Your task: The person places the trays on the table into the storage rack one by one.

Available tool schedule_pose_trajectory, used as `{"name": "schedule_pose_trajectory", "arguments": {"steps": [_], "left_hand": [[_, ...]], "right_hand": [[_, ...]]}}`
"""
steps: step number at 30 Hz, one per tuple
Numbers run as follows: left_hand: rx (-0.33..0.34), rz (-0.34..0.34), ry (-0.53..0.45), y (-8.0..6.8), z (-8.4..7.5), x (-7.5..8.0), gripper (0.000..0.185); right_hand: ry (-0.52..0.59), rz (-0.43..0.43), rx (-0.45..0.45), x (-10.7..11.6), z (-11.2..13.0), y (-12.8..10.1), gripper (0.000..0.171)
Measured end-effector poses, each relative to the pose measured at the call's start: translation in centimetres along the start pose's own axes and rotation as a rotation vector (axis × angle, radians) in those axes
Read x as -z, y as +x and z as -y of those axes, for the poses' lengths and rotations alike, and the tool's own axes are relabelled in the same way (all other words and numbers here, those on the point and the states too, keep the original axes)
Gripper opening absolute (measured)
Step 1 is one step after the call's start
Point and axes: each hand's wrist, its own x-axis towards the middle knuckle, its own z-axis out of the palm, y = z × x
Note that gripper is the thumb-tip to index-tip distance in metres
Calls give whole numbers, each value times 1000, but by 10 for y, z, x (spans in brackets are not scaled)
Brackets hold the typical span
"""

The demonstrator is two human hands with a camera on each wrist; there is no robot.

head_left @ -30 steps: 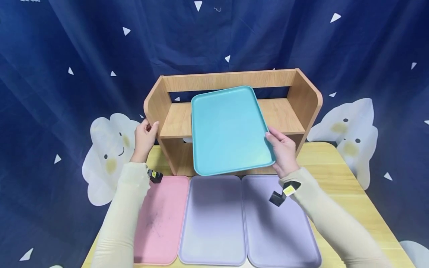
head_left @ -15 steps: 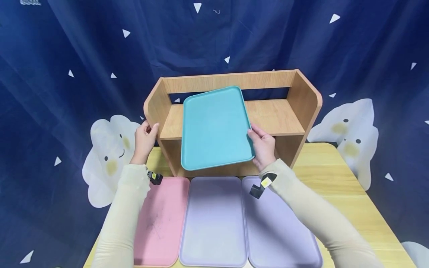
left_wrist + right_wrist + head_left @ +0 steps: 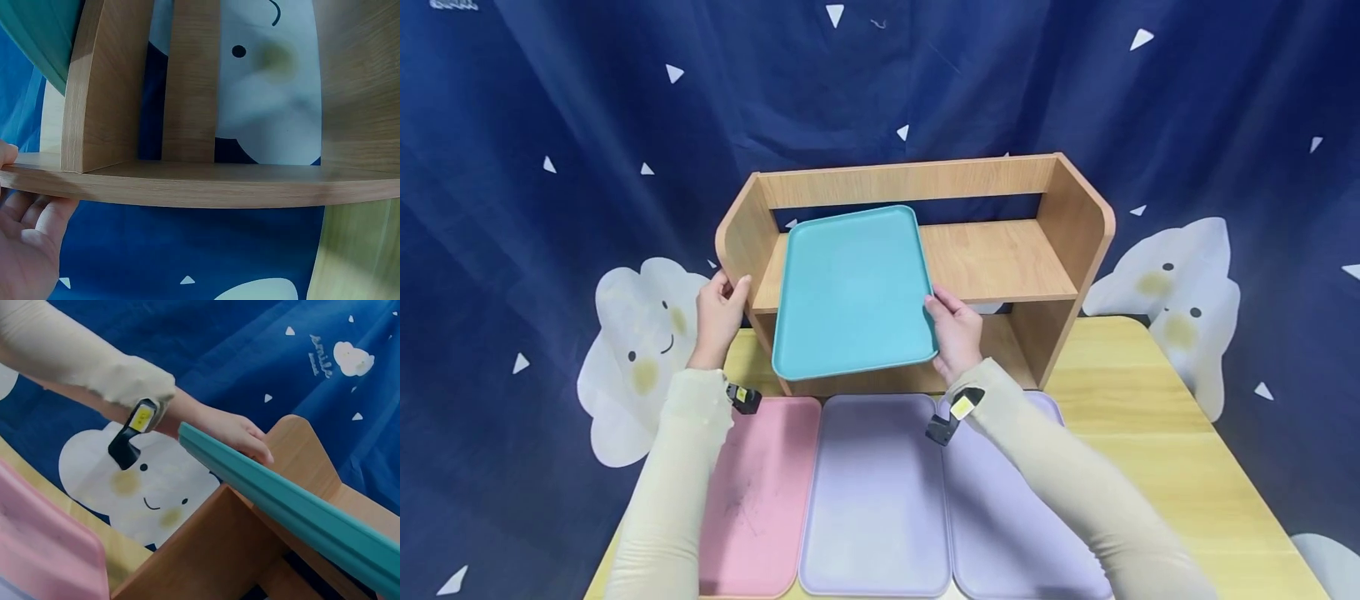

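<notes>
A turquoise tray point(image 3: 853, 292) is held tilted in front of the wooden desk shelf point(image 3: 1000, 260), overlapping the left part of its upper board. My right hand point(image 3: 958, 335) pinches the tray's right edge near the lower corner, thumb on the inner face. On the far side, my left hand point(image 3: 717, 321) grips the front edge of the shelf's left side panel. In the left wrist view, thumb and fingers of the left hand point(image 3: 31, 250) lie on either side of that panel point(image 3: 206, 190). The right wrist view shows the tray point(image 3: 281, 500) edge-on, its underside rim near the left forearm's side.
Before the shelf, a pink tray point(image 3: 760, 500) and two lilac trays, one in the middle point(image 3: 880, 500) and one at right point(image 3: 1000, 517), lie side by side on the wooden table point(image 3: 1150, 433). A dark blue curtain point(image 3: 865, 92) with cloud prints hangs behind.
My right hand has carried the turquoise tray leftward across the shelf front, baring the right part of the shelf. The left hand has stayed on the side panel.
</notes>
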Motion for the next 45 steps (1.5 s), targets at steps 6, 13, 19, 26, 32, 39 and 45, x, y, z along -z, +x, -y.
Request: {"name": "schedule_pose_trajectory", "arguments": {"steps": [6, 13, 19, 26, 32, 39, 45], "left_hand": [[-3, 6, -9, 1, -1, 1, 40], [-20, -4, 2, 0, 0, 0, 38], [-41, -21, 2, 0, 0, 2, 37], [-38, -5, -15, -1, 0, 2, 36], [-15, 5, -29, 0, 2, 3, 37], [26, 12, -48, -2, -4, 5, 37], [44, -7, -80, -2, -10, 2, 34]], "right_hand": [[44, -28, 0, -17, -1, 6, 36], [65, -42, -4, -31, -6, 7, 35], [55, -46, 10, -44, -8, 8, 34], [110, -66, 4, -51, -13, 12, 33], [53, -25, -26, -52, -13, 16, 36], [-64, 134, -104, -48, -1, 14, 46], [-79, 270, -162, -46, 7, 16, 59]]}}
